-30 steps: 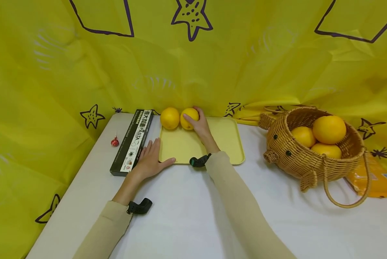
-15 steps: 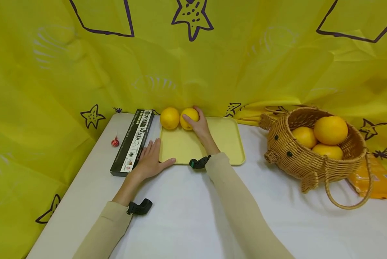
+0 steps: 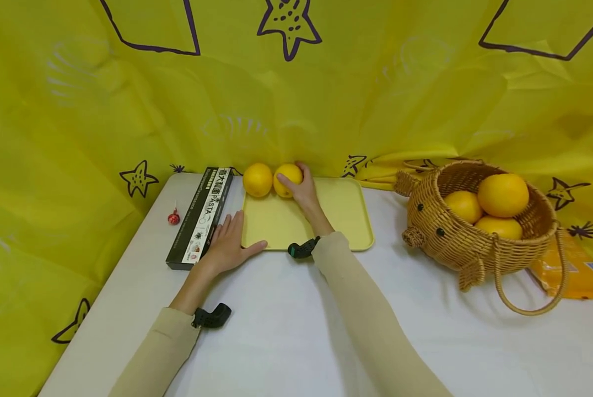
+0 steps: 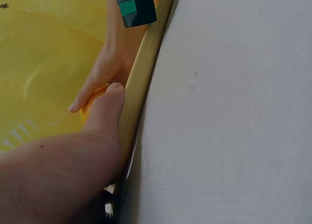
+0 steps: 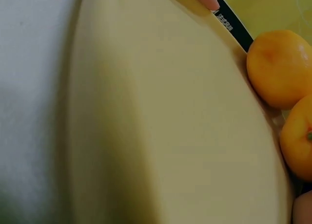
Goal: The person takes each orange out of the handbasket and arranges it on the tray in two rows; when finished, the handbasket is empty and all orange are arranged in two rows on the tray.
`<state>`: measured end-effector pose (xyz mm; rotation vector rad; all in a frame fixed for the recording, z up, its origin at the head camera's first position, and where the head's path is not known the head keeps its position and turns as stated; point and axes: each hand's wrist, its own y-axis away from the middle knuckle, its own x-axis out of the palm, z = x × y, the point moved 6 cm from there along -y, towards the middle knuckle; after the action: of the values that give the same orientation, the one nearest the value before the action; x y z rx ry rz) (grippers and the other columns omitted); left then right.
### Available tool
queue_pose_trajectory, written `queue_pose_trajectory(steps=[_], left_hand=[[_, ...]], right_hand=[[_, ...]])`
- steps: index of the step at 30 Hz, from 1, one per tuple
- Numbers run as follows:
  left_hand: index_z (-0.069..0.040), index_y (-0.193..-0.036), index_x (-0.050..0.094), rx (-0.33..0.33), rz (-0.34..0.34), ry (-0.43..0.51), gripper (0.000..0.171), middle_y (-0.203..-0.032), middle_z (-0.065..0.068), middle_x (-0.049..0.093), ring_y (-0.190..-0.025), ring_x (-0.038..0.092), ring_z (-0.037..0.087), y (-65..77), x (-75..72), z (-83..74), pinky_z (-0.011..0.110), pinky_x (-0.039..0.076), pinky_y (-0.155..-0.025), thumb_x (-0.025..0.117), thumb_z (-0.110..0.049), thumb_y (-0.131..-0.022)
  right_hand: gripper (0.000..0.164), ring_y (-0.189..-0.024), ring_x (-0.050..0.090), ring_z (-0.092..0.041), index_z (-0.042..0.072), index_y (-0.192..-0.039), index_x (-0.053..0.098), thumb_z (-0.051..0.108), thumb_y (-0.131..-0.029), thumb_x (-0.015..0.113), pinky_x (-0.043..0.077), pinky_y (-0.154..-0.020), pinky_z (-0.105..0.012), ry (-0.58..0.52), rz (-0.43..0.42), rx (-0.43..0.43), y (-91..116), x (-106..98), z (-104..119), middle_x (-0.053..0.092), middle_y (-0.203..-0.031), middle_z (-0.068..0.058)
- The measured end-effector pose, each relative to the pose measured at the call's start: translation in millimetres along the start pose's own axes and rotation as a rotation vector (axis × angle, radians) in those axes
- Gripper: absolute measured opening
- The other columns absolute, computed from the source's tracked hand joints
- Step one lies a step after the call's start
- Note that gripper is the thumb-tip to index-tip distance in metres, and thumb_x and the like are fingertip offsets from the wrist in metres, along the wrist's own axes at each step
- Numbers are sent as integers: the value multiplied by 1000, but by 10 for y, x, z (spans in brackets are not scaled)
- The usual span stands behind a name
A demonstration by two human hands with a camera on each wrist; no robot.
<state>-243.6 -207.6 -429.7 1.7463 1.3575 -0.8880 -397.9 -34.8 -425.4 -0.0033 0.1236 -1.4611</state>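
A pale yellow tray [image 3: 336, 215] lies on the white table against the curtain. Two oranges sit side by side at its far left corner. My right hand [image 3: 303, 190] grips the right orange [image 3: 284, 186], thumb on its near side and fingers on its right. The left orange [image 3: 258, 180] is right beside it; in the right wrist view this orange [image 5: 278, 68] shows above the held one [image 5: 298, 139]. My left hand [image 3: 227, 245] rests flat at the tray's left front corner, fingers straight along the black-and-white pasta box [image 3: 199, 220], thumb at the front rim.
A pig-shaped wicker basket [image 3: 455, 248] holding several oranges [image 3: 503, 195] stands at the right. An orange packet [image 3: 574, 270] lies behind its handle. Left of the pasta box is a red lollipop [image 3: 173, 217]. A yellow curtain [image 3: 296, 99] rises behind the table.
The head view shifts very slightly. Both hands, the tray and the oranges keep their places.
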Motion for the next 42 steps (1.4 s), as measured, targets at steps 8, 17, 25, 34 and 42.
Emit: queue_pose_trajectory(steps=[8,17,25,34,42], left_hand=[[1,-154,-4,2,2,10,105,-163,20,-4,-151,-7,40,0,14,-10,57,-2,-122,53,-61,-91],[1,-154,-3,1,-4,12,106,-163,20,-3,-151,-7,41,20,49,40,58,-2,-121,53,-61,-90],[2,-154,-3,3,2,14,107,-163,21,-3,-151,-6,41,41,85,28,59,-1,-121,54,-62,-90],[2,-154,-3,9,-7,10,107,-163,22,-4,-150,-7,42,51,40,47,59,-2,-121,52,-62,-90],[2,-154,-4,9,-4,11,106,-163,21,-4,-151,-7,41,32,27,23,59,-2,-121,52,-61,-91]], right_hand=[[75,-135,39,-28,11,-146,34,41,-87,69,35,-114,-42,117,-48,-17,35,-80,79,38,-150,-12],[55,-141,35,-29,8,-138,47,41,-95,57,27,-119,-46,199,17,-145,345,-298,623,43,-147,-11],[42,-131,48,-25,6,-135,49,20,-97,59,34,-116,-41,253,353,-313,1425,-603,1158,52,-139,-12],[40,-125,52,-6,1,-134,50,3,-95,57,41,-107,-18,200,367,-373,1962,-1161,1223,55,-133,4],[39,-124,53,-8,-5,-135,48,-4,-96,51,44,-103,-16,132,307,-395,2019,-1589,1334,57,-134,1]])
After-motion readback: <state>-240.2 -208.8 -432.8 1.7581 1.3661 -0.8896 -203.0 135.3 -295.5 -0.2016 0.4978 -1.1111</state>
